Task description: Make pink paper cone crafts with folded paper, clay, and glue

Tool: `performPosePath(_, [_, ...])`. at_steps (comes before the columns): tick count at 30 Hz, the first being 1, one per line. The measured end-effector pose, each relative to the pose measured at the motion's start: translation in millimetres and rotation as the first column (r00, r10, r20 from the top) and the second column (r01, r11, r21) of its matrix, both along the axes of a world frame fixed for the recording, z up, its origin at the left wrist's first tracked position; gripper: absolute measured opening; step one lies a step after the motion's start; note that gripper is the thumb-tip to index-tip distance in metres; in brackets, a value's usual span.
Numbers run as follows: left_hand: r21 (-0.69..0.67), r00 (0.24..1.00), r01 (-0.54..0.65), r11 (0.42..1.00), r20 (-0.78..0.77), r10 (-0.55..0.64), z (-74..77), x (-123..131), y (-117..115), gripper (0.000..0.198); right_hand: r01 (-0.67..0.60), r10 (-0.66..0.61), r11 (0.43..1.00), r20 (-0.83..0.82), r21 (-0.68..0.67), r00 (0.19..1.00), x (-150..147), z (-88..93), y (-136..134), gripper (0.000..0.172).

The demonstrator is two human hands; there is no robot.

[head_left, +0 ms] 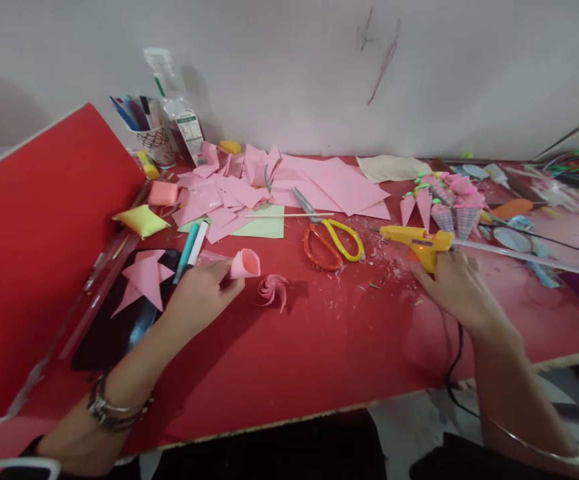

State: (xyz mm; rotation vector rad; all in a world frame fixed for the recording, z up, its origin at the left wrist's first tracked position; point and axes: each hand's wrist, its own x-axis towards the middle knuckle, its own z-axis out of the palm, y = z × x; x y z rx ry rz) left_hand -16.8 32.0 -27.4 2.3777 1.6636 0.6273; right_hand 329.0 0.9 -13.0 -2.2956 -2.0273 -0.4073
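The paper cone (245, 265) is pink, the glue gun (414, 238) yellow, the tabletop (314, 353) red, the cup (156, 143) dark-patterned.

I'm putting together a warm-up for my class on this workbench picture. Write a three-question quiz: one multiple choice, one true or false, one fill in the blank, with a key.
1. What does the right hand hold? (a) a marker; (b) a glue gun; (c) a bottle.
2. True or false: along the table from side to side, the scissors lie between the left hand and the right hand.
3. Fill in the colour: the left hand holds a piece of rolled paper that is ____.

Key: 1. b; 2. true; 3. pink.
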Motion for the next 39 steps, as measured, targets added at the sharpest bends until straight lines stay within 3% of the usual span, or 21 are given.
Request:
performPosePath(3, [-0.012,0.999,-0.031,0.999,-0.024,0.031,0.5,-1,1,0.025,0.073,-0.058,0.991,0.122,-0.116,0.991,-13,15.2,-11,0.034])
performPosePath(5, [-0.015,0.997,-0.060,0.998,-0.046,0.060,0.7,-2,2,0.025,0.067,-0.048,0.985,0.117,-0.161,0.992,-27,23.3,-16,0.033])
performPosePath(7, [-0.032,0.992,-0.095,0.995,-0.080,0.093,1.0,-2,3,0.026,-0.196,0.197,0.965,-0.013,-0.174,0.980,-47,29.8,-17,0.029])
performPosePath(8, [-0.043,0.990,-0.111,0.993,-0.097,0.106,1.2,-3,4,0.026,-0.338,0.326,0.923,-0.091,-0.184,0.941,-58,32.6,-16,0.031])
performPosePath(10, [-0.057,0.985,-0.128,0.990,-0.120,0.120,1.6,-3,4,0.026,-0.578,0.525,0.779,-0.252,-0.242,0.813,-83,37.5,-13,0.039])
performPosePath(12, [-0.059,0.985,-0.131,0.990,-0.124,0.123,1.8,-3,4,0.026,-0.690,0.599,0.665,-0.347,-0.287,0.722,-106,41.0,-7,0.046])
performPosePath(18, [-0.070,0.988,-0.118,0.991,-0.107,0.110,1.4,-4,4,0.026,-0.805,0.727,0.508,-0.348,-0.305,0.591,-145,37.4,16,0.058])
performPosePath(23, [-0.087,0.990,-0.108,0.990,-0.103,0.098,0.9,-4,3,0.025,-0.844,0.787,0.420,-0.330,-0.334,0.521,-155,29.2,29,0.053])
performPosePath(25, [-0.089,0.989,-0.108,0.990,-0.107,0.098,0.6,-4,3,0.024,-0.849,0.789,0.402,-0.341,-0.343,0.511,-158,27.9,29,0.048])
performPosePath(33, [-0.089,0.988,-0.116,0.989,-0.109,0.106,0.1,-4,4,0.024,-0.815,0.758,0.428,-0.335,-0.391,0.559,-165,22.5,27,0.024])
performPosePath(39, [-0.157,0.992,-0.115,0.981,-0.077,0.104,1.6,-1,2,0.023,-0.809,0.724,0.457,-0.374,-0.369,0.579,-160,14.2,28,0.024])
